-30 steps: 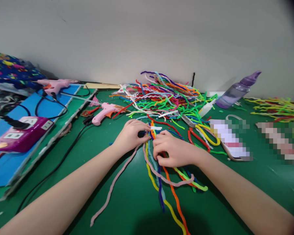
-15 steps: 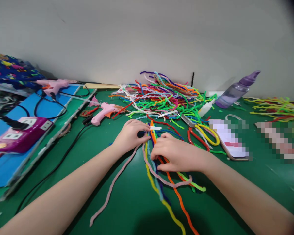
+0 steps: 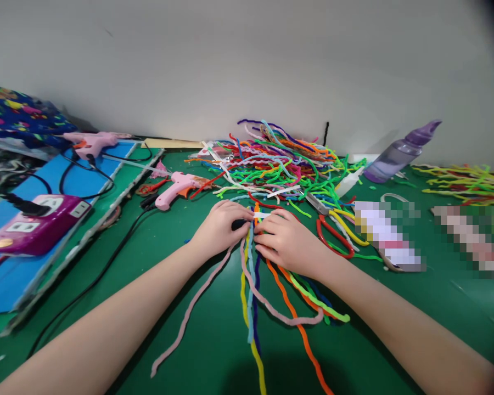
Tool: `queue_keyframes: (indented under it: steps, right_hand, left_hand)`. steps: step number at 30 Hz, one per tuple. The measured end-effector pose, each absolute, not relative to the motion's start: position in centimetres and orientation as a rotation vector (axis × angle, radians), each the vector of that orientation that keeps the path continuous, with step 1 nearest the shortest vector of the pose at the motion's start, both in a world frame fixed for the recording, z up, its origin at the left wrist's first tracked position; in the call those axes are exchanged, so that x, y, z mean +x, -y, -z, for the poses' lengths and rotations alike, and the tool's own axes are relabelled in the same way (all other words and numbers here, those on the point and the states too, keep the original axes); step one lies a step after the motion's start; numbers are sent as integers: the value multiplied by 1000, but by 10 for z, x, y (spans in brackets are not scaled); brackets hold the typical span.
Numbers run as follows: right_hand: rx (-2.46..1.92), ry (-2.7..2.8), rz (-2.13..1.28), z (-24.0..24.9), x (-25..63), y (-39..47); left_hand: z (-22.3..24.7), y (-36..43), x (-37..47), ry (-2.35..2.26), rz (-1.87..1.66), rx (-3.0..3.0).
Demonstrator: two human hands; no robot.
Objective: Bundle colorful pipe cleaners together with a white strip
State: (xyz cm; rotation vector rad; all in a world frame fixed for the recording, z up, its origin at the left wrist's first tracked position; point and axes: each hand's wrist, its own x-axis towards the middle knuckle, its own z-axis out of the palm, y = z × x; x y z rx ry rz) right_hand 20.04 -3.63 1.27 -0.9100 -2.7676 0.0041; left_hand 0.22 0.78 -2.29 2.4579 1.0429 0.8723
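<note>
My left hand (image 3: 226, 226) is closed with its fingertips pinching the upper part of a bunch of fuzzy pipe cleaners. Against the bunch's right side, my right hand (image 3: 288, 240) has its fingers curled in, with thumb and fingertips at the strands. A small white strip (image 3: 260, 215) lies across the bunch between the two hands. Below the hands fan out pink (image 3: 191, 307), yellow (image 3: 256, 356), light blue (image 3: 251, 296), dark blue (image 3: 257, 323), orange (image 3: 293, 315) and bright green (image 3: 323, 303) pipe cleaners. My fingers hide where the strands meet.
Behind lies a heap of coloured pipe cleaners (image 3: 271, 159). Scissors (image 3: 333, 236), a phone (image 3: 389, 236) and a purple bottle (image 3: 395, 156) are to the right. Leftward are a pink glue gun (image 3: 181, 189), another glue gun (image 3: 93, 144), a cable and a purple power strip (image 3: 35, 226).
My right hand has moved up the bunch to the white strip. The yellow, light blue and dark blue strands have swung left and hang straighter. My left hand stays in place.
</note>
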Motion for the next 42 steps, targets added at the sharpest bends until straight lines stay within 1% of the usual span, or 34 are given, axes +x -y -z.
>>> queue_keyframes:
  steps: [6,13,17,24,33,42]
  right_hand:
    - [-1000,2637,-100,-15,202,36]
    - [-885,2747,35,-10,204,34]
    - [-881,2761,42,-10,204,34]
    - [-1086,2703,8,-16,194,46]
    - [-1332,2544,-75,-11,181,61]
    - [-1322,2609,-307,-24,189,58]
  left_hand:
    - [23,-7,2,-1031,-875,2462]
    - [21,-7,2,-1060,-846,2469]
    - [22,-8,1,-1045,-842,2476]
    - [23,-9,1,-1035,-850,2467]
    - [23,-11,1,-1020,-855,2461]
    - [26,-12,0,-1016,-858,2455]
